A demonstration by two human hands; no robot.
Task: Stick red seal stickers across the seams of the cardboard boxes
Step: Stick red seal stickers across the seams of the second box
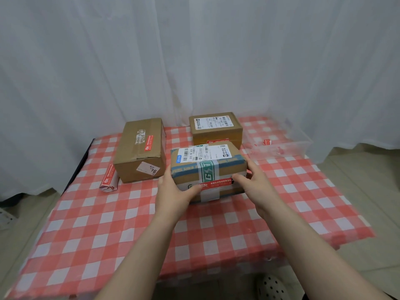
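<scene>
I have both hands on the near box (207,169), which sits mid-table on the red checked tablecloth (129,224). My left hand (173,189) grips its nine o'clock end and my right hand (253,182) its three o'clock end. Each thumb rests on an end of the red seal sticker (218,182) running across the front face. Green tape over the top shows what looks like "G" and "T". The print on the white barcode label is too small to read. At ten o'clock the left box (140,150) carries a tag reading "76". At twelve stands the far box (215,129), at two a clear tub (279,139), and at nine a folded sticker strip (109,179).
</scene>
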